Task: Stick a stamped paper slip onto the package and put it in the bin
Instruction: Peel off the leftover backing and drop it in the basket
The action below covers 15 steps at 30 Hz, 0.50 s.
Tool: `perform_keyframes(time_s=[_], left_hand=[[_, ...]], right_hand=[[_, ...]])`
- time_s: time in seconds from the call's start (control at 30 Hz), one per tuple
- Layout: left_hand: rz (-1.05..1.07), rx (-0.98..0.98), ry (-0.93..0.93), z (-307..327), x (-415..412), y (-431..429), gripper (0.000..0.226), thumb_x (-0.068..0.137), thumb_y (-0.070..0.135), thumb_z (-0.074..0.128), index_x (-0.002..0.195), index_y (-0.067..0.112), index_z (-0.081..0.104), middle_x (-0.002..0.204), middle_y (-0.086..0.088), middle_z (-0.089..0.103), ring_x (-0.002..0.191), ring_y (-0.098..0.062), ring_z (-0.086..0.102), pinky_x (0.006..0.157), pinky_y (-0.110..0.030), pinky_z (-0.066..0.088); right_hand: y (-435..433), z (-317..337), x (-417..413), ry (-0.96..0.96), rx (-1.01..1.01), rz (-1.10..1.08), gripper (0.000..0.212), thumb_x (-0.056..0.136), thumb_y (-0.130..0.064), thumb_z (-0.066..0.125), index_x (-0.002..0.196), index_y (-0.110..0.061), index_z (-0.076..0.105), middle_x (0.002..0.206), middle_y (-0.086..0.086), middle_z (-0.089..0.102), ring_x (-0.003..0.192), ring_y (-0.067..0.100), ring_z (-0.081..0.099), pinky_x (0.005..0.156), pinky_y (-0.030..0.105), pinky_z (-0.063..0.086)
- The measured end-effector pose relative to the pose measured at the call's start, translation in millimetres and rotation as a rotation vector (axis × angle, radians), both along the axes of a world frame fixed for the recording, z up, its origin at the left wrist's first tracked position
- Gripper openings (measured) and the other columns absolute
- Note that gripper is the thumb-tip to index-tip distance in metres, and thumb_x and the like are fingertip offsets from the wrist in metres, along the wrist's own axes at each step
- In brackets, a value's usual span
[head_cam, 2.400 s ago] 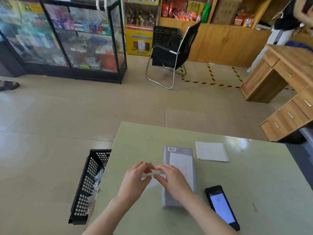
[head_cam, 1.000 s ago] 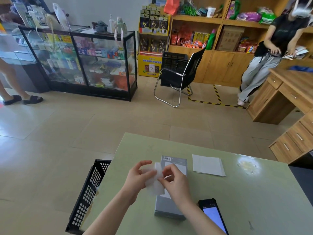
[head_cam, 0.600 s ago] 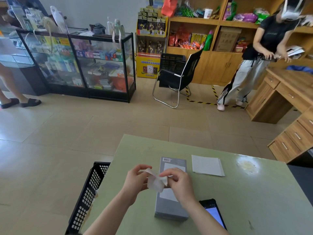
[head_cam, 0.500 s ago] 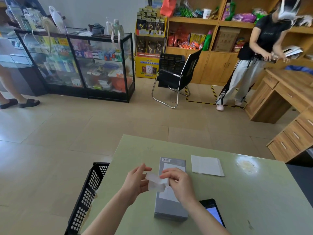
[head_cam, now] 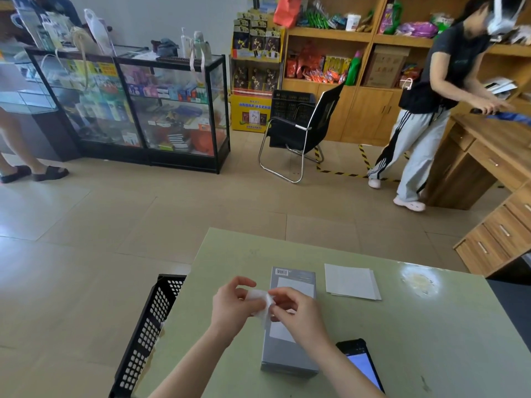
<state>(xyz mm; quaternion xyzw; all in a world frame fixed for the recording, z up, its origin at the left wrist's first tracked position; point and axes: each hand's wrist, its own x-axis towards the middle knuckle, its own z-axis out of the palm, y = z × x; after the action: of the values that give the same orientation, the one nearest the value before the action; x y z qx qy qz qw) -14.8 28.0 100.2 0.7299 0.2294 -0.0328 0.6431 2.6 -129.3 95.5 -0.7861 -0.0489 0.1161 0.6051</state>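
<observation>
A grey box-shaped package [head_cam: 288, 351] lies lengthwise on the pale green table [head_cam: 431, 326], with a white label on its top face. Just above its left side, my left hand [head_cam: 232, 307] and my right hand [head_cam: 298, 314] both pinch a small crumpled white paper slip [head_cam: 262, 303] between fingertips. The slip is bent and partly hidden by my fingers; no stamp is visible on it. A black perforated bin [head_cam: 146, 337] stands on the floor against the table's left edge.
A stack of white paper slips [head_cam: 352, 281] lies right of the package. A black phone [head_cam: 363, 364] with its screen lit lies at the near right. A person stands at a wooden desk [head_cam: 488, 156] at the far right. A black chair [head_cam: 298, 130] and glass cabinets stand beyond.
My hands have kept working the slip above the package; it has gone from a flatter piece to a more crumpled, folded one. The person at the back has stepped right toward the desk.
</observation>
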Motion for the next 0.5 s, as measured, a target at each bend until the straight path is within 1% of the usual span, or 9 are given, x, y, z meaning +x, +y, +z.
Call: perform_keyframes(time_s=[0.07,0.13,0.17,0.23,0.27,0.33,0.37,0.43,0.5], left_hand=[[-0.036,0.055,-0.047,2.3,-2.2,-3.6,0.022,0.066,0.006,0.076,0.081,0.014,0.063,0.065,-0.004,0.074,0.053,-0.012,0.063,0.057,-0.032,0.056],[-0.093,0.076,-0.079,5.1,-4.9,-5.7,0.015,0.074,0.008,0.07,0.084,0.019,0.063,0.069,-0.001,0.076,0.057,-0.013,0.064,0.061,-0.031,0.051],[-0.124,0.063,-0.087,6.3,-6.2,-6.1,0.018,0.08,0.007,0.064,0.09,0.021,0.063,0.074,-0.001,0.077,0.064,-0.016,0.067,0.065,-0.032,0.051],[-0.192,0.01,-0.083,8.1,-8.5,-6.3,0.032,0.086,0.004,0.053,0.107,0.027,0.058,0.081,-0.004,0.077,0.077,-0.023,0.067,0.074,-0.034,0.051],[-0.23,-0.012,-0.079,8.9,-9.9,-6.0,0.039,0.086,0.002,0.05,0.114,0.029,0.055,0.083,-0.004,0.077,0.078,-0.019,0.067,0.077,-0.03,0.05],[-0.307,-0.036,-0.082,9.3,-13.9,-5.5,0.049,0.083,0.003,0.054,0.12,0.035,0.048,0.085,-0.001,0.077,0.077,-0.009,0.066,0.074,-0.017,0.05],[-0.33,-0.034,-0.089,8.3,-16.3,-4.6,0.054,0.08,0.003,0.057,0.122,0.035,0.047,0.085,0.0,0.076,0.076,-0.008,0.065,0.073,-0.015,0.049],[-0.292,0.011,-0.104,4.6,-21.4,0.0,0.058,0.074,0.003,0.063,0.122,0.031,0.05,0.081,0.002,0.074,0.073,-0.01,0.065,0.071,-0.019,0.051],[-0.169,0.061,-0.114,0.0,-27.2,8.1,0.05,0.073,0.003,0.07,0.116,0.026,0.056,0.077,-0.003,0.075,0.069,-0.013,0.067,0.07,-0.026,0.055]], right_hand=[[2.2,1.1,-0.6,-0.012,0.013,-0.007,0.023,0.077,-0.006,0.073,0.089,-0.025,0.072,0.083,0.002,0.07,0.072,0.016,0.068,0.062,0.033,0.061],[2.4,0.9,1.0,-0.04,-0.015,-0.003,0.023,0.076,-0.013,0.076,0.095,-0.023,0.071,0.093,0.001,0.064,0.071,0.015,0.067,0.06,0.029,0.06],[2.1,0.3,2.1,-0.049,-0.038,0.0,0.026,0.076,-0.014,0.077,0.1,-0.022,0.07,0.098,0.0,0.061,0.07,0.014,0.067,0.06,0.026,0.059],[1.1,-1.5,4.5,-0.043,-0.07,-0.009,0.033,0.076,-0.016,0.078,0.107,-0.021,0.067,0.104,-0.003,0.058,0.069,0.015,0.069,0.06,0.021,0.056],[0.9,-3.0,5.5,-0.026,-0.073,-0.02,0.035,0.076,-0.017,0.078,0.108,-0.02,0.066,0.104,-0.003,0.058,0.069,0.016,0.069,0.06,0.019,0.055],[1.9,-6.0,6.6,0.016,-0.061,-0.041,0.031,0.074,-0.019,0.079,0.103,-0.019,0.067,0.1,0.001,0.061,0.068,0.016,0.07,0.06,0.02,0.054],[3.7,-7.3,6.4,0.035,-0.047,-0.049,0.027,0.073,-0.019,0.08,0.097,-0.018,0.068,0.098,0.004,0.062,0.068,0.016,0.07,0.061,0.023,0.056],[9.3,-9.6,5.0,0.067,-0.014,-0.058,0.021,0.07,-0.018,0.082,0.084,-0.015,0.068,0.092,0.009,0.063,0.067,0.019,0.069,0.061,0.031,0.06],[16.0,-11.0,2.6,0.091,0.016,-0.041,0.021,0.068,-0.018,0.084,0.076,-0.01,0.066,0.085,0.013,0.063,0.062,0.022,0.068,0.061,0.038,0.06]])
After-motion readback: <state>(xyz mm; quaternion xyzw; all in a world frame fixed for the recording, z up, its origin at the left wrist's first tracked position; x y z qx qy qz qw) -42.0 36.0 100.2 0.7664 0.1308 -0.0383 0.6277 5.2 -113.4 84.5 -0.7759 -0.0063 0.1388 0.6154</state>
